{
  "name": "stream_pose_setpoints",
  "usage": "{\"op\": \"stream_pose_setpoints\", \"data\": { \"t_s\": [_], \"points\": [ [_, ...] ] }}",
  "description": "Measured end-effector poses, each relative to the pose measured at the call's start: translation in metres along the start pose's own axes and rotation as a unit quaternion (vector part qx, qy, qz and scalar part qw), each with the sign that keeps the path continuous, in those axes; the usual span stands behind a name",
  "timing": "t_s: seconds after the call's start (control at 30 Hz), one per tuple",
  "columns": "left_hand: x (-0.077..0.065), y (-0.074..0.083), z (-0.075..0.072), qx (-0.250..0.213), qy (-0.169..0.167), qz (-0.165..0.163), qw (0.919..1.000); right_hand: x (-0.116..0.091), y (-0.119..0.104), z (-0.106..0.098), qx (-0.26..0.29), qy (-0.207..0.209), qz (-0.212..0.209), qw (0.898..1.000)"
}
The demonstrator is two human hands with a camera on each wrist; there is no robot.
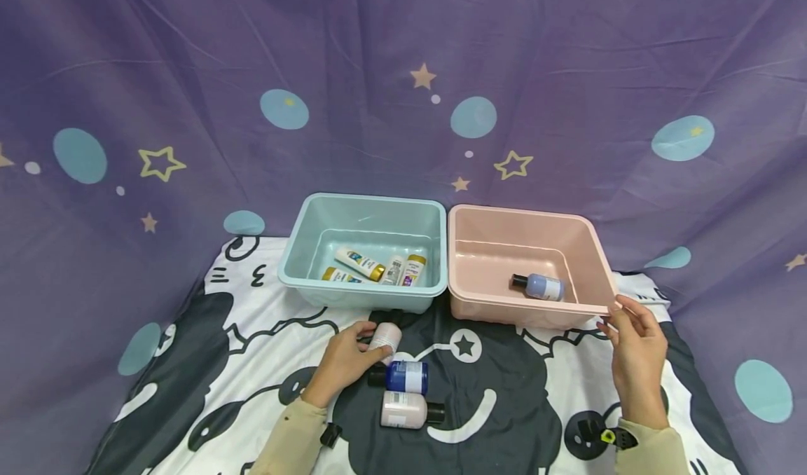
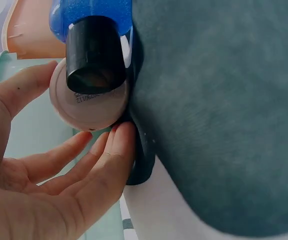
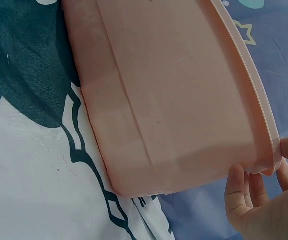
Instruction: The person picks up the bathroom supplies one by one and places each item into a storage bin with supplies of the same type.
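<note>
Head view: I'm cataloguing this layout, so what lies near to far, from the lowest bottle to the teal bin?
Loose pale pink bottle, blue bottle, other pale pink bottle at the left hand, teal bin.

Pink bin [image 1: 536, 307]: plastic by appearance, smooth, low sheen. Blue bin [image 1: 353, 291], left of the pink bin: plastic-looking, smooth, satin. Gold caps [image 1: 377, 272], also left of it: shiny. Pale pink bottle [image 1: 387, 336], front-left of it: smooth, plastic-like. Dark blue bottle [image 1: 398, 377], likewise front-left: glossy; its black cap [image 2: 95, 55] smooth. Sheet [image 1: 498, 370] beneath it: matt cloth, creased. Curtain [image 1: 378, 40] behind it: cloth, lightly wrinkled.
</note>
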State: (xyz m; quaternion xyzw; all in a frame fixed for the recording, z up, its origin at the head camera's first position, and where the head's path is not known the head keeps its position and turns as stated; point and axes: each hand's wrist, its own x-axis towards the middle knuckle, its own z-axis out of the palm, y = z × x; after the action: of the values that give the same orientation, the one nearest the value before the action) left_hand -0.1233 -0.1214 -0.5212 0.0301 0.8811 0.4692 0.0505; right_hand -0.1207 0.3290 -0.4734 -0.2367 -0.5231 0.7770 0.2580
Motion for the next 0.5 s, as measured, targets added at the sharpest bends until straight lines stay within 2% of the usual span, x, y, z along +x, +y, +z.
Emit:
{"op": "stream_pose_setpoints", "data": {
  "t_s": [0.27, 0.5],
  "points": [
    [-0.0009, -0.0009, 0.0008, -0.026, -0.018, -0.016, 0.9994, -0.0014, -0.0011, 0.0002, -0.008, 0.000, 0.000, 1.000],
    [-0.0011, -0.0020, 0.0003, -0.028, -0.009, -0.011, 0.9995, -0.0015, -0.0005, 0.0006, -0.018, -0.002, -0.003, 1.000]
  ]
}}
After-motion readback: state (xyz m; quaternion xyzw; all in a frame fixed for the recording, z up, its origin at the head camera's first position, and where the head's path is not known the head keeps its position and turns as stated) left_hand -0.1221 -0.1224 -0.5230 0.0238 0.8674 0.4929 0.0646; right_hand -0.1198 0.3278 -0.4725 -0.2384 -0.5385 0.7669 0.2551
